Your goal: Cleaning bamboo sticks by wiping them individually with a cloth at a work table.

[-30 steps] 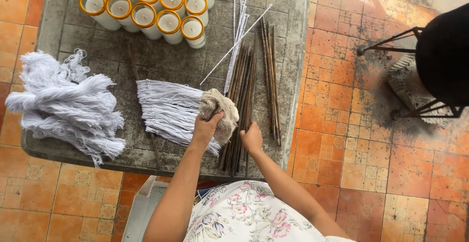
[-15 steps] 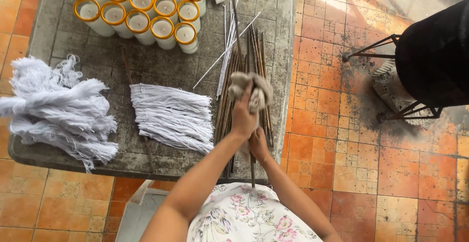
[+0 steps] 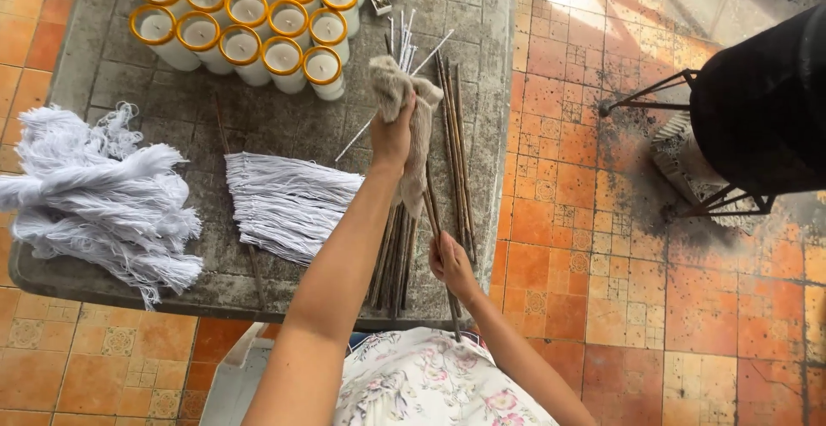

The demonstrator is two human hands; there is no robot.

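Near the table's right edge [image 3: 503, 133], left hand [image 3: 391, 138] grips a rag [image 3: 404, 90]; right hand [image 3: 449, 262] pinches a stick [image 3: 440, 219].

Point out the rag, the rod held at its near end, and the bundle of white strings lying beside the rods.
rag [image 3: 404, 90]: head view, on its bunched top above the left hand.
rod [image 3: 434, 211]: head view, mid-shaft above the right hand.
bundle of white strings [image 3: 288, 202]: head view, middle of the fanned strands.

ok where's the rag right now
In the head view the rag is gripped in the left hand, raised over the thin rods, just right of the candle jars.
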